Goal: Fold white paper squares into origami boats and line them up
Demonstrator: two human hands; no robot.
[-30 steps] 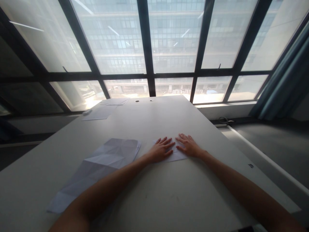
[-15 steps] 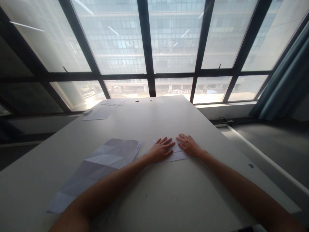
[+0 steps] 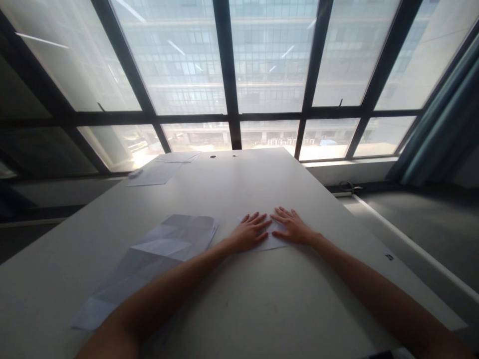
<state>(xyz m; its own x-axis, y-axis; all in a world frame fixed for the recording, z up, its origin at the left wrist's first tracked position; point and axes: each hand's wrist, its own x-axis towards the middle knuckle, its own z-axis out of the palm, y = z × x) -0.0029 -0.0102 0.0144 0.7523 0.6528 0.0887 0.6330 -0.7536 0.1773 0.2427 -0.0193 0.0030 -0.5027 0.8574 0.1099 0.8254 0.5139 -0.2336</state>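
Note:
A small folded sheet of white paper (image 3: 270,243) lies flat on the white table (image 3: 254,184), mostly covered by both hands. My left hand (image 3: 250,231) rests palm down on its left part with the fingers spread. Across from it, my right hand (image 3: 292,227) lies palm down on the right part, fingers also spread and their tips close to the left hand's. Left of my left forearm is a larger creased white sheet (image 3: 164,244), its fold lines raised a little; the forearm hides part of it.
Several white sheets (image 3: 153,173) lie at the table's far left corner, beside a small pale object (image 3: 135,173) I cannot make out. Two small holes sit near the far edge. Tall windows (image 3: 269,55) rise behind the table; a blue-grey curtain (image 3: 437,109) hangs at the right.
My right hand has shifted slightly left and toward me over the folded paper, covering more of it. The left hand stays in place.

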